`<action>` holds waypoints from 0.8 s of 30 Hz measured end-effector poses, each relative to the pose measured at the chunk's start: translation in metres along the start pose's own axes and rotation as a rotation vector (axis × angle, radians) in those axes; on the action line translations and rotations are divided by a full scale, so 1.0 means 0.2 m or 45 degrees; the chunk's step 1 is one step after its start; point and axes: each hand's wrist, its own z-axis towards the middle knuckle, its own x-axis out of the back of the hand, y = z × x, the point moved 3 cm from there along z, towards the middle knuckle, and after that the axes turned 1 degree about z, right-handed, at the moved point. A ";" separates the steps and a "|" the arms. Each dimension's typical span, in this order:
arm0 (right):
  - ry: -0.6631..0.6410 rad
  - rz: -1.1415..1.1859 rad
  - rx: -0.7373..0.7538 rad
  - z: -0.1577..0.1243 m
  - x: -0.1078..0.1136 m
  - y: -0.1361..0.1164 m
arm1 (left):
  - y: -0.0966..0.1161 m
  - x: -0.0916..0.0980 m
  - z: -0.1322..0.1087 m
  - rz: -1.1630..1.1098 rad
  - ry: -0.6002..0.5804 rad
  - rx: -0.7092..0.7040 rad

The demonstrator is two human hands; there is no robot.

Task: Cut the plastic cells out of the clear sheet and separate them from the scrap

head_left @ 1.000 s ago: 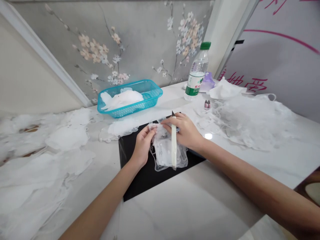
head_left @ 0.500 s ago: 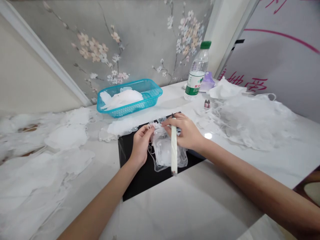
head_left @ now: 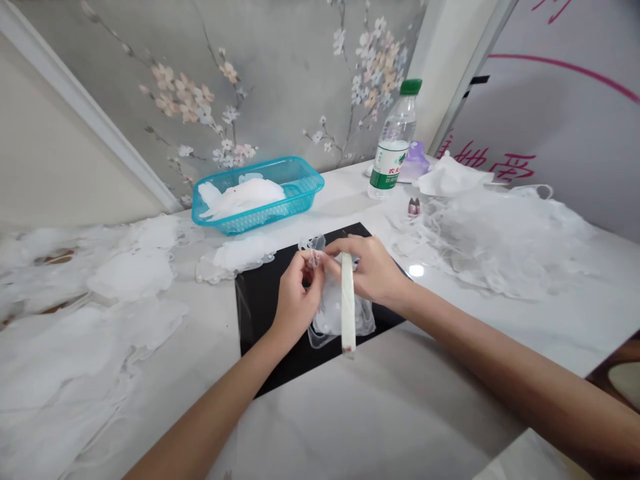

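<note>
The left hand (head_left: 295, 300) pinches the limp, feather-light sheer mesh (head_left: 340, 317) by its slippery top edge. The right hand (head_left: 374, 270) grips a white-wrapped stick (head_left: 347, 307).

Left hand (head_left: 296, 300): fingers curled and pinching a gathered bit at the top edge of the mesh, thumb side up, right up against the other hand.

Right hand (head_left: 373, 272): resting over the mesh from the right, fingers reaching in toward the left hand and clasping the stick.

Sheer white mesh piece (head_left: 331, 310): soft, gauzy and bunched up, with a scalloped see-through edge, lying flat-ish on a black mat (head_left: 265, 320).

White wrapped stick (head_left: 348, 307): long and narrow, tip hidden under the right hand, running straight down over the mesh toward me, with its lower end just past the fabric, a tiny reddish mark on it.
</note>
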 end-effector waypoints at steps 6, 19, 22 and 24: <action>0.023 0.076 -0.099 -0.01 0.00 0.03 | -0.01 0.01 0.00 -0.031 0.001 0.043; 0.202 -0.307 0.135 -0.04 -0.06 0.03 | -0.06 0.04 0.04 -0.100 0.172 0.237; 0.280 -0.044 -0.031 -0.04 -0.05 0.05 | -0.06 0.04 0.03 -0.067 0.203 0.192; 0.318 0.106 -0.102 -0.04 -0.05 0.06 | -0.04 0.05 0.03 -0.029 0.259 0.159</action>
